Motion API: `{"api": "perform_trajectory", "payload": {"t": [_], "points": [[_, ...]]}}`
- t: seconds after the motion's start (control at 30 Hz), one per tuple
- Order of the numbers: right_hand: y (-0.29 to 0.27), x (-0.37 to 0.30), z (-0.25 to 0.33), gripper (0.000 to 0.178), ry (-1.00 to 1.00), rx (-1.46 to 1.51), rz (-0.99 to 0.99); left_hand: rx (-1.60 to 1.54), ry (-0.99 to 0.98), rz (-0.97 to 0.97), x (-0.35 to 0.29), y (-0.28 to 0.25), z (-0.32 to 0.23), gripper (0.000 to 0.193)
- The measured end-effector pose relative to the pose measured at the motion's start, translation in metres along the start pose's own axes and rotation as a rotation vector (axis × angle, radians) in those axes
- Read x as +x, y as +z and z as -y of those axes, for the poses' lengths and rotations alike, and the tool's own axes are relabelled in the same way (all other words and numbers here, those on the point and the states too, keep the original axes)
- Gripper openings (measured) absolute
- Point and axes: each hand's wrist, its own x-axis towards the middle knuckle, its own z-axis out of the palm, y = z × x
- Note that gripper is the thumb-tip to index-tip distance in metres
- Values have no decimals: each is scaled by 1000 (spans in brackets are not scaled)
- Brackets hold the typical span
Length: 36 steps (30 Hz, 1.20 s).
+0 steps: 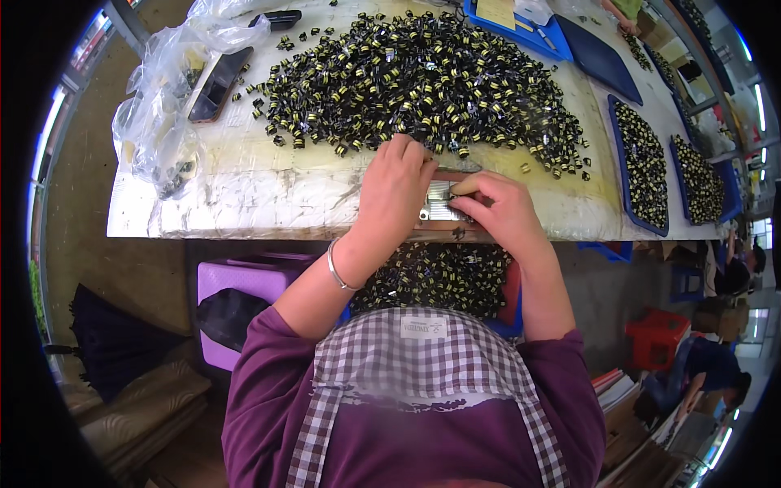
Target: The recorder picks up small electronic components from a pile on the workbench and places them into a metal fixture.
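Two bare hands at work, the left hand (pixel 396 191) and the right hand (pixel 500 203), and between them one metal-faced block (pixel 440 213) with a brown rim, lying at the near edge of one table (pixel 277 199). Right hand comes in from the block's right, thumb and forefinger drawn close together over the silvery face; whether a part is pinched there, I can't tell. Left hand leans over the block's left end and hides it, fingers curled toward the far side, and its grip can't be made out either. One heap of black-and-yellow parts (pixel 407 81), far too many to count, spreads just beyond the block, and one loose part (pixel 460 233) sits right at its near edge. Left of the block and farther off, one clear plastic bag (pixel 159 114) and one dark phone (pixel 221 84). Well to its right, two blue trays (pixel 639 167) full of similar pieces; beyond it, to the far right, one blue tray with paper and a pen (pixel 529 37) and one dark blue panel (pixel 598 58) beside that. Below the block, one filled bin (pixel 443 281) shows under the table edge, partly blocked by one checked apron (pixel 423 350); lower left of the block, one purple stool (pixel 224 285), and lower right, one red stool (pixel 659 337).
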Motion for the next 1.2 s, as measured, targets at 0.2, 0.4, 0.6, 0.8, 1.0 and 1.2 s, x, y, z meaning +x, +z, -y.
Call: {"api": "perform_trajectory", "payload": {"t": [0.2, 0.4, 0.6, 0.8, 1.0, 1.2], "points": [[4, -1, -3, 11, 97, 132, -7, -100, -28, 30, -6, 1, -1, 14], [-2, 3, 9, 11, -42, -5, 13, -432, -39, 103, -12, -12, -7, 22], [0, 2, 7, 10, -2, 26, 14, -504, -164, 118, -14, -14, -12, 19], [1, -2, -3, 10, 6, 141, 22, -393, -15, 74, -21, -9, -4, 17], [21, 27, -11, 16, -18, -265, -504, -295, 135, 153, -18, -7, -5, 18], [18, 17, -14, 18, 20, -80, -432, -281, 157, 107, -23, -2, -17, 17]]}}
